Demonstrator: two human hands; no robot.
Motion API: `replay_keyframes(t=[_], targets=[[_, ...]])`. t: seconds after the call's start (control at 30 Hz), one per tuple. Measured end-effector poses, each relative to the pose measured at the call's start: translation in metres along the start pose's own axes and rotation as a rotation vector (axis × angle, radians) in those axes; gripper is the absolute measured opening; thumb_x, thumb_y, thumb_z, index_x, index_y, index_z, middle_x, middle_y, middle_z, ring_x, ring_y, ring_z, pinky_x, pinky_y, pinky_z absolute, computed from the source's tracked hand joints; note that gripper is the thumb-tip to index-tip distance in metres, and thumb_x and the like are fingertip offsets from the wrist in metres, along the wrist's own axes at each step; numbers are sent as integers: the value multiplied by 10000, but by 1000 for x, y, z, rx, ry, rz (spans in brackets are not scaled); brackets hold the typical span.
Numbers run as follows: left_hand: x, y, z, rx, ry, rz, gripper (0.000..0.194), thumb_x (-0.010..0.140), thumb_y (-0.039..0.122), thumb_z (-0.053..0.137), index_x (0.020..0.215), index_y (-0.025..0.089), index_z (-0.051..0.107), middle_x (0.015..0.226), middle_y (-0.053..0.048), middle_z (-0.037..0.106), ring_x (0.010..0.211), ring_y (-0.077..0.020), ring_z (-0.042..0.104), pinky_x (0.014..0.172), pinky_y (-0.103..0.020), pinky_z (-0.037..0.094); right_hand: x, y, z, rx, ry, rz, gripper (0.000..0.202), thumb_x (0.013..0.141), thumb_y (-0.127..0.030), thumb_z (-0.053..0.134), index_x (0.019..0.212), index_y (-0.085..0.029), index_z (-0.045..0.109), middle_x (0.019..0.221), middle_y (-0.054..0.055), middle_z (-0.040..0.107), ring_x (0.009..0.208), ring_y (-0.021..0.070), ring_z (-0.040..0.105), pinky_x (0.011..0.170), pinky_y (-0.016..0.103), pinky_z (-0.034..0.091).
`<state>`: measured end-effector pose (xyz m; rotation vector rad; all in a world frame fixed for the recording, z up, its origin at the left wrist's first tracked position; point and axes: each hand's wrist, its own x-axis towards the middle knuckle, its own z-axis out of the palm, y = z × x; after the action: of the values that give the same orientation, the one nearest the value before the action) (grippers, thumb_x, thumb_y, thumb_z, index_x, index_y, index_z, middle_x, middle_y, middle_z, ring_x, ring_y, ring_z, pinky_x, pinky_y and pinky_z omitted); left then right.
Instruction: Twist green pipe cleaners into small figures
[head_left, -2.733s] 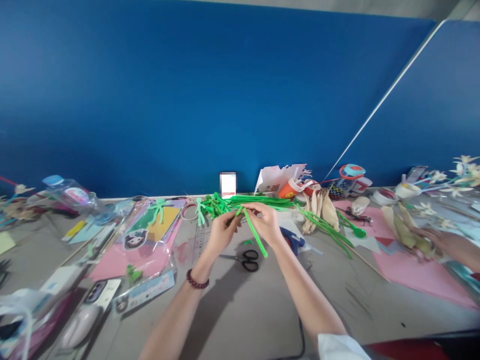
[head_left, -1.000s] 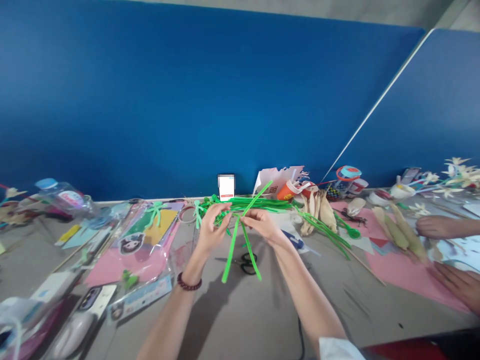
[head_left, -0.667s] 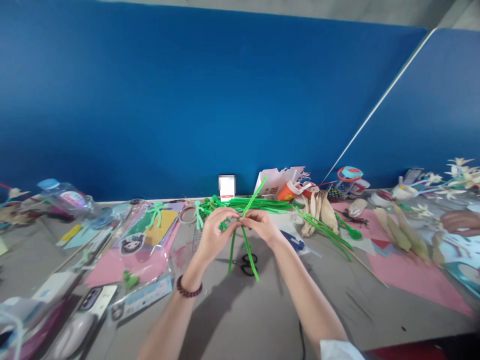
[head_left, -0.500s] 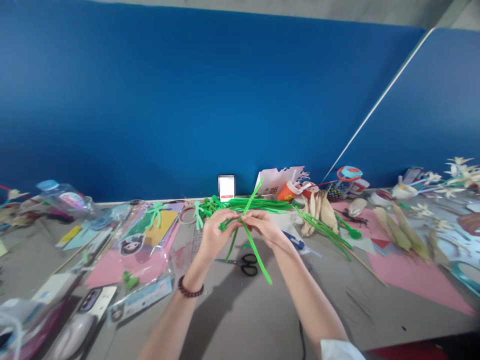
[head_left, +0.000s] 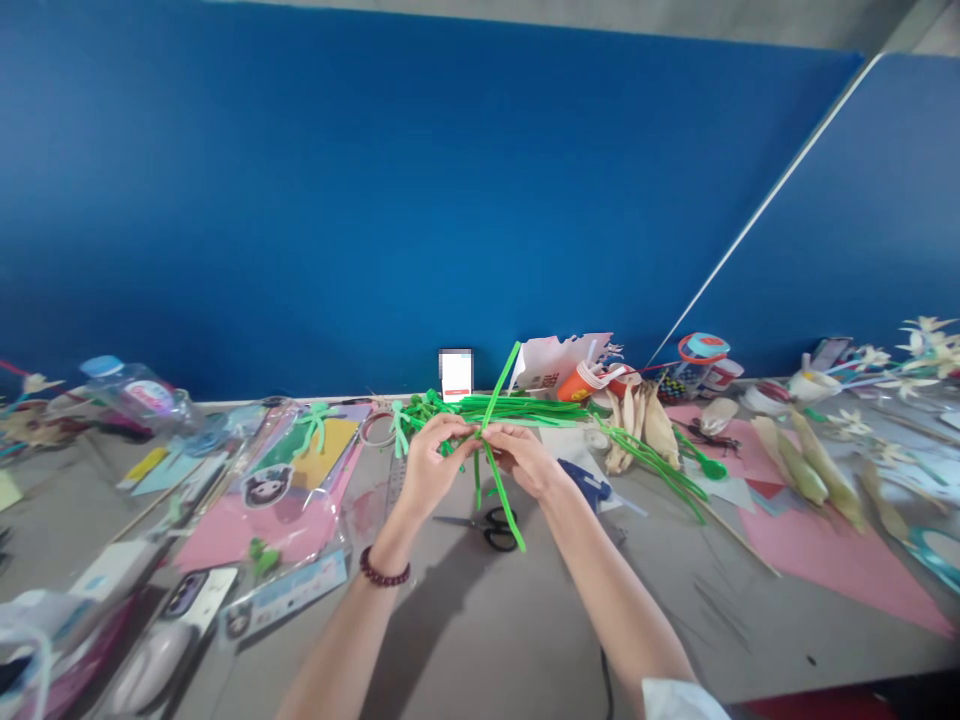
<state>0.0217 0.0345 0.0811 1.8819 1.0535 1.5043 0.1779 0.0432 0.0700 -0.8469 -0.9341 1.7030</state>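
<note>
Green pipe cleaners (head_left: 505, 501) cross one another between my two hands above the table. My left hand (head_left: 433, 461), below a dark bead bracelet, is closed with thumb and fingertips pinching them where they meet. From the other side my right hand (head_left: 523, 455) pinches the same crossing, its fingertips almost touching the left ones. One long strand slants up past the hands and down toward me; a shorter end hangs beside it. Under the hands, black-handled scissors (head_left: 500, 530) lie on the table. Behind them is a bundle of green pipe cleaners (head_left: 525, 408).
Against the blue partition stands a lit phone (head_left: 456, 375). To the right are a blue glue gun (head_left: 585, 484), an orange paper cup (head_left: 577, 380), dried husks (head_left: 660, 428) and pink paper (head_left: 840, 560). Leftward lie a plastic bottle (head_left: 135, 388), bagged coloured sheets (head_left: 300, 500) and a mouse (head_left: 154, 668).
The lower ends of the pipe cleaners have swung: the long one leftward, the shorter one rightward to hang more upright. Both hands keep their pinch in nearly the same place.
</note>
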Motion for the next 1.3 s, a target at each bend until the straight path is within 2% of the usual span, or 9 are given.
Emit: replay_keyframes(t=[0.27,0.43,0.57,0.7,0.8,0.97,1.13,1.23,1.3], targets=[[-2,-1,1,16,-31,7,59,773,226,625,751,171,632,794,-43,626,714,-144,595,629,-243,489,-2,0,9,113,41,66,250,538,-294,801,639,-154,620,535,-47,532,466,62,420,451,210,313],[-3,-1,2,80,18,74,91,800,210,599,880,177,627,844,-53,635,732,-143,604,640,-247,503,-4,-3,12,109,83,32,246,538,-299,798,640,-154,627,533,-45,545,476,67,443,462,210,330],[-5,-2,3,100,47,133,75,799,212,607,852,179,649,887,-72,644,796,-161,624,684,-268,518,-3,-5,13,70,87,0,264,535,-327,800,593,-149,614,505,-42,527,463,64,425,446,209,309],[-4,-2,4,102,54,130,72,804,223,605,824,180,660,849,-67,658,779,-162,627,690,-275,514,-3,-3,11,16,72,-45,267,568,-363,786,639,-153,638,537,-35,543,462,62,418,454,215,312],[-3,-2,2,84,52,105,83,809,229,595,793,176,657,808,-62,658,757,-159,618,668,-264,500,-2,-2,8,-60,48,-96,234,615,-355,762,682,-159,652,569,-40,538,486,55,414,477,207,332],[-2,-2,1,53,44,15,105,811,256,586,788,174,648,787,-50,643,744,-154,600,637,-243,470,-2,-3,3,-236,-30,-151,234,603,-308,755,763,-173,650,707,-15,601,583,90,510,545,232,431],[-3,3,2,87,30,-9,116,818,250,566,768,173,637,767,-40,628,717,-142,583,631,-233,447,-3,1,6,-453,92,-263,161,662,-278,678,772,-165,641,719,12,637,620,120,564,590,256,464],[-2,5,2,70,51,-37,128,809,266,574,752,174,643,749,-38,627,703,-142,577,605,-227,435,-5,0,9,-631,156,-421,112,704,-266,633,756,-170,658,737,38,656,663,149,594,615,267,472],[-1,4,2,26,61,-82,135,790,282,598,730,173,650,734,-38,631,689,-143,574,585,-224,429,-6,-1,10,-727,148,-545,102,735,-254,602,759,-181,670,778,55,661,707,165,604,621,270,477]])
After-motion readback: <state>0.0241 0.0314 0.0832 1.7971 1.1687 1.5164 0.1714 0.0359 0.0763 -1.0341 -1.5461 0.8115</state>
